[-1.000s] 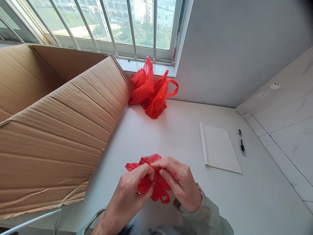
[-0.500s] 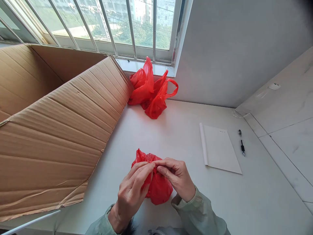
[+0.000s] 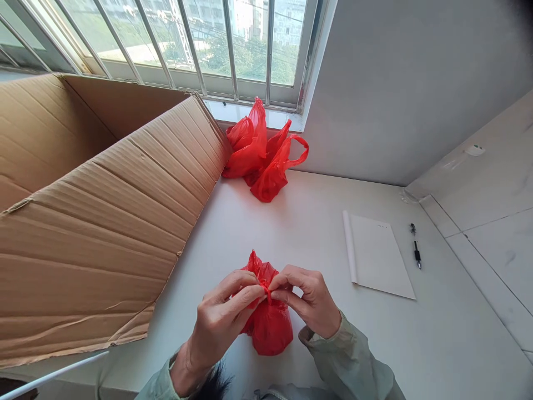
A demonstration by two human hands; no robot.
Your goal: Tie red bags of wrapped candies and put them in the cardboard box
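A small red plastic bag [image 3: 268, 328] sits bunched on the white table [image 3: 316, 233] just in front of me. My left hand [image 3: 222, 319] and my right hand [image 3: 306, 300] both pinch its gathered top, fingertips meeting above the bag's rounded body. A crumpled tuft of red plastic sticks up behind the fingers. Pale green sleeves cover both wrists.
A large open cardboard box [image 3: 95, 222] fills the left side, its flap leaning toward me. More red plastic bags [image 3: 262, 153] lie by the barred window. A white notebook [image 3: 378, 255] and a black pen [image 3: 416, 253] lie at right, near the tiled wall.
The loose, spread bag has been gathered into a rounded bundle. Both hands have closed together at its top, and the bag now rests lower on the table.
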